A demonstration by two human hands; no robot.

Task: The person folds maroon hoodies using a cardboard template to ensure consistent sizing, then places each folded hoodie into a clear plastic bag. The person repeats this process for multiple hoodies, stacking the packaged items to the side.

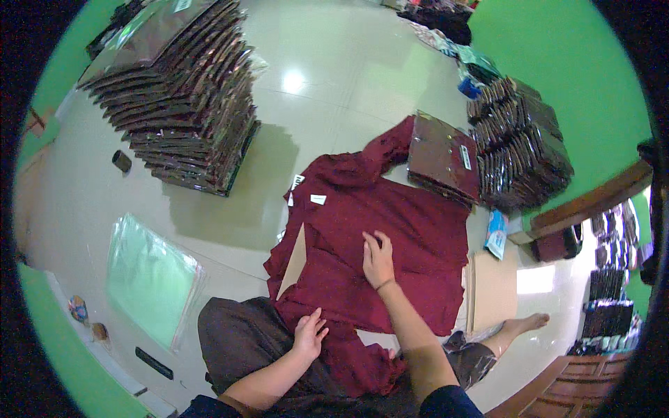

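Observation:
A maroon long-sleeved shirt lies spread over the floor before me, and part of it drapes over my lap. White tags show near its collar. A tan cardboard strip lies at the left side of the shirt, partly covered by a fold of cloth. My right hand is over the middle of the shirt, fingers apart and bent a little, holding nothing. Close to the lower left edge of the cloth, my left hand is open, palm turned inward. Whether either hand presses on the fabric, I cannot tell.
A tall stack of bagged dark garments stands at the far left. More bagged stacks line the right wall; one bagged pile touches the shirt. Clear plastic bags, a phone-like black object and cardboard sheets lie around me.

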